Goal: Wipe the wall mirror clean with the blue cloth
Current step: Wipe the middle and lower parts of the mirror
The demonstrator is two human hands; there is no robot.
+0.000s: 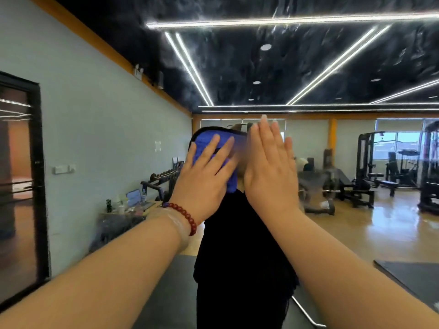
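She stands square to the wall mirror (308,67), both arms up at about head height. The blue cloth (204,141) lies flat against the glass under her left hand (206,176). The grip there is spread, with straight fingers fanned over the cloth and pressing it on instead of bunching it. I take that to be so that the whole pad of fabric rubs the glass. Her right hand (268,167) is just beside it, fingers straight and close together, palm toward the mirror and holding nothing. It looks like a brace for balance, though I cannot tell whether it actually touches the glass. A bracelet (187,218) of red beads sits on her left wrist. Pale streaks (278,10) show higher up, across the reflected dark ceiling, so I judge that the upper part is not yet wiped. The gym shows in the reflection. A dumbbell rack (166,174) holds a row of weights, and a surface (126,212) carries a laptop (135,198) and a few small bottles. What is in them is too small to tell. Weight machines (365,167) stand well apart on the far side.
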